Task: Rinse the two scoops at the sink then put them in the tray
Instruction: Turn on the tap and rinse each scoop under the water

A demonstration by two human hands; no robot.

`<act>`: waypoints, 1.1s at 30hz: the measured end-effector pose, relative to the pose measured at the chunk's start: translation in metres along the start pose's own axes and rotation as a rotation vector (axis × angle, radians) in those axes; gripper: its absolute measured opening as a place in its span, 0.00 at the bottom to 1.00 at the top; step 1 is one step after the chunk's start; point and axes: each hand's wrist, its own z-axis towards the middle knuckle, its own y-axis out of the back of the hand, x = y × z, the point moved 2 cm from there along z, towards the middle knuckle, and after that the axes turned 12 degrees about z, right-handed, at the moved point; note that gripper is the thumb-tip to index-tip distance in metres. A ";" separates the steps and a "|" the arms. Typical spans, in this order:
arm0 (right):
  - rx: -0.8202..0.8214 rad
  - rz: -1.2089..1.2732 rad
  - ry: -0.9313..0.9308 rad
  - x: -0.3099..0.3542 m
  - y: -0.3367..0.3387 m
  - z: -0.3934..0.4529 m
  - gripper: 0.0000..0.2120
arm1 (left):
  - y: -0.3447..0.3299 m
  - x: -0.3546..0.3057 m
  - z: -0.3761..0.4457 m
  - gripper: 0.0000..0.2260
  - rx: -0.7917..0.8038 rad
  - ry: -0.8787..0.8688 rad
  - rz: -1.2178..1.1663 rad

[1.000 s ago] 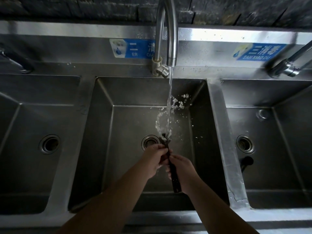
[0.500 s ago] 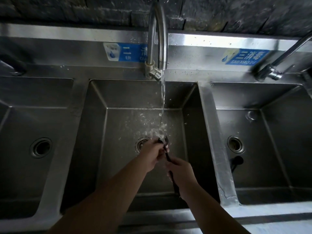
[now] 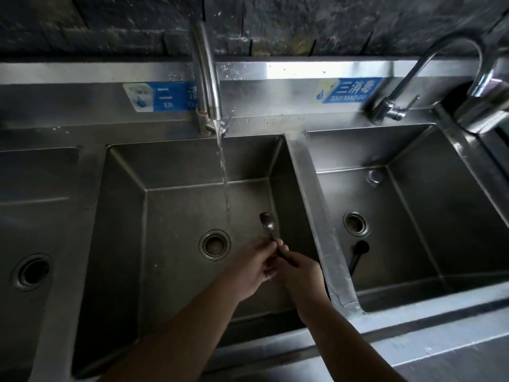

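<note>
Far left: a stainless steel left basin [image 3: 41, 216] with a round drain, only partly in view. Next along, a stainless steel middle basin [image 3: 170, 205], its round metal drain [image 3: 214, 245] near the floor's centre. Above it, on the steel backsplash, a blue-and-white label [image 3: 159, 97], and in front of that a curved chrome tap [image 3: 205, 73] running a thin stream of water [image 3: 223, 172] down into the middle basin. Over this basin, left hand [image 3: 252, 268] and right hand [image 3: 298, 271] close together, right of the stream and not under it. Right hand closed around the handle of a dark metal scoop [image 3: 267, 221], bowl pointing up and away, just beside the water. Left hand's fingers curled, touching the handle at the right hand; cannot tell whether actually gripping. Further right, a stainless steel right basin [image 3: 413, 216] with its own drain, and a second dark long-handled scoop [image 3: 358, 253] lying on its floor just below that drain. Above, a second blue label [image 3: 348, 90] and a second chrome tap [image 3: 429, 75].
</note>
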 end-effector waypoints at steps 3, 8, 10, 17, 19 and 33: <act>0.026 0.104 0.005 0.000 0.015 0.004 0.10 | -0.017 -0.008 0.005 0.06 -0.075 -0.074 0.121; 0.035 0.316 -0.008 0.006 0.051 0.023 0.09 | -0.058 -0.018 0.025 0.04 -0.118 -0.136 0.320; 0.046 0.379 0.019 0.012 0.072 0.036 0.09 | -0.081 -0.019 0.038 0.05 -0.177 -0.160 0.332; -0.033 0.351 0.057 0.020 0.167 0.090 0.09 | -0.171 -0.019 0.103 0.04 -0.235 -0.178 0.397; -0.097 0.260 0.044 0.011 0.193 0.115 0.10 | -0.193 -0.009 0.133 0.02 -0.268 -0.129 0.374; -0.010 -0.265 -0.308 -0.114 0.260 0.273 0.06 | -0.201 0.095 0.306 0.09 -0.536 0.243 0.682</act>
